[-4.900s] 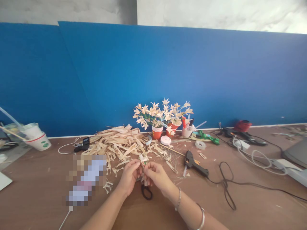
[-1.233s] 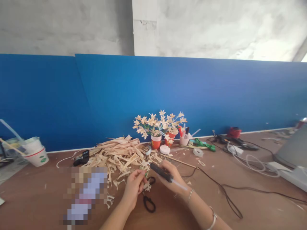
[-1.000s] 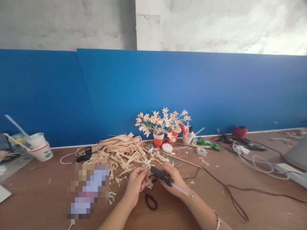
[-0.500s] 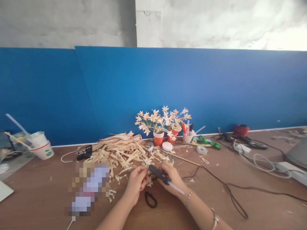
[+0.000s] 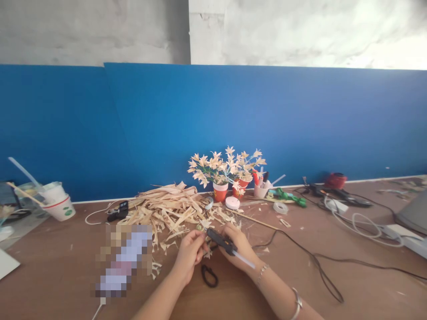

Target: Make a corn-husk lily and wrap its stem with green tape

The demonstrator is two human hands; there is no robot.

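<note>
My right hand (image 5: pixel 238 244) is wrapped round a black glue gun (image 5: pixel 220 241), whose clear glue stick juts out towards my wrist. The gun's nozzle points up and left, close to the fingertips of my left hand (image 5: pixel 192 253). Those fingers are pinched together on something too small to make out, beside a pale flower-like piece (image 5: pixel 204 223). Dry husk strips (image 5: pixel 167 206) lie heaped beyond my left hand. Pale flowers (image 5: pixel 230 166) stand in red and white cups (image 5: pixel 220 192) at the back.
A black cable loop (image 5: pixel 209 276) lies between my forearms. On the right are a tape roll (image 5: pixel 280 208), a thin stick (image 5: pixel 253 219), a green item (image 5: pixel 287 197) and tangled cords. White cups (image 5: pixel 59 209) stand at the left; a blurred object (image 5: pixel 125 262) lies nearer me.
</note>
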